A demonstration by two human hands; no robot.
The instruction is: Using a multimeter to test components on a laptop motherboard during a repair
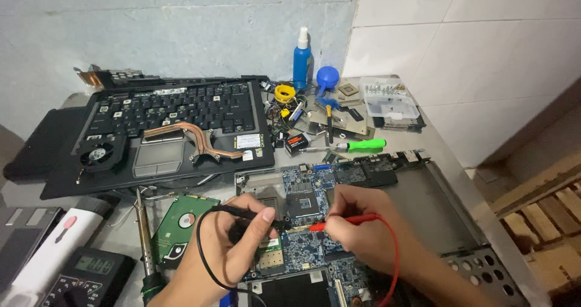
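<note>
My left hand (233, 246) grips a black test probe (254, 213) whose black lead loops down past my wrist. My right hand (357, 222) holds a red test probe (339, 222) with a red lead curving off to the right. Both probe tips meet on a blue laptop motherboard (302, 189) seated in a grey metal chassis (423, 204), just below its square processor socket (302, 204). A multimeter (85, 277) with a lit display lies at the lower left.
A black laptop keyboard deck (175, 110) carries a copper heat pipe (193, 137) and fan (97, 156). A bare hard drive (181, 222), soldering iron (145, 240), green screwdriver (357, 145), blue spray bottle (301, 59), blue blower (327, 77) and parts tray (390, 101) surround the board.
</note>
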